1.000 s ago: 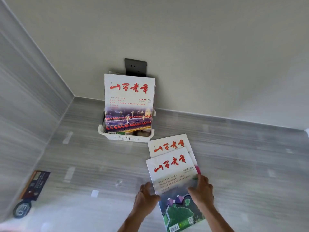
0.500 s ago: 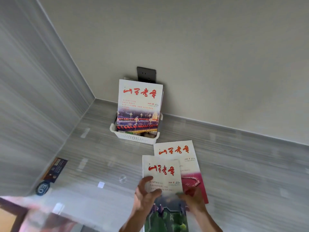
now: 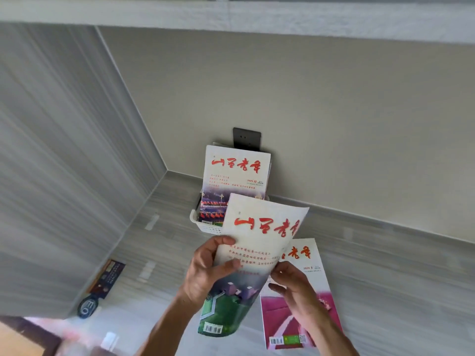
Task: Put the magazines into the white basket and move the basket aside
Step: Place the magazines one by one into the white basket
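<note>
The white basket stands against the back wall with a magazine upright in it, leaning on the wall. I hold a second magazine, white with red title and green bottom, lifted off the surface and bent, in front of the basket. My left hand grips its left edge. My right hand touches its right edge with fingers spread. A third magazine, with a pink lower cover, lies flat under my right hand.
A black wall socket sits just above the basket. A dark card and a round tag lie by the left wall. The grey side wall closes the left; a shelf runs overhead.
The top magazine has been lifted off the surface and bends upward toward the basket. My left hand now grips its edge. The camera has tilted up.
</note>
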